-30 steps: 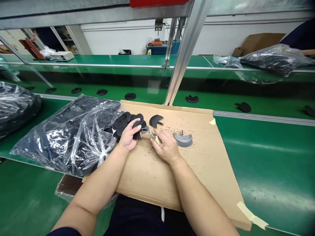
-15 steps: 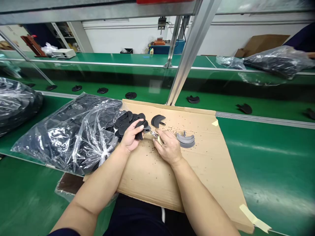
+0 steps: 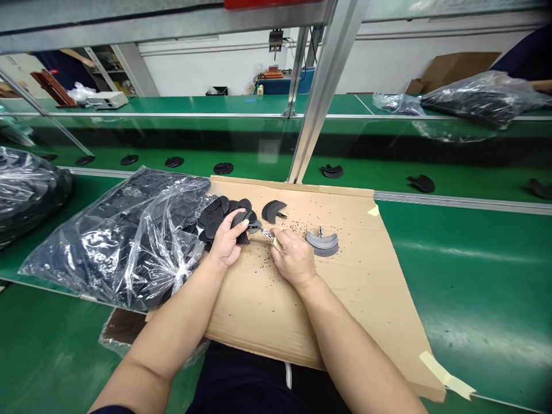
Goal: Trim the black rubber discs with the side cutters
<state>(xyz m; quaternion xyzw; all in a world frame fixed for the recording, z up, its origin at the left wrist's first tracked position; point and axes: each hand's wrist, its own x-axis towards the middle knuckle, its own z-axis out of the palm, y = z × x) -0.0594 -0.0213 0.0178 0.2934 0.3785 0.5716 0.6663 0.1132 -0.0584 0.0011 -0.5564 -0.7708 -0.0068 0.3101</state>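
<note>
The green surface carries the work, and beyond its far edge runs a green strip with dark parts spaced along it. A cardboard sheet lies on the surface, its near edge before the person's waist. Over the sheet's left edge lies a clear plastic bag filled with black pieces, and a second filled bag sits at the left end of the surface.

A pile of black discs spills from the first bag toward the sheet's far left corner. The right hand is over the middle of the sheet, its fingers closed around the handles of a tool. Just left of it, the left hand has its fingers gripping a cluster of black rounded parts.

A strip of pale tape crosses the sheet's near right corner. Grey crescent pieces lie just right of the right hand; a black crescent piece rests nearer the far edge. The metal-jawed plier-like tool points at the held parts (whether its jaws touch them cannot be told). Tiny dark specks dot the sheet.
</note>
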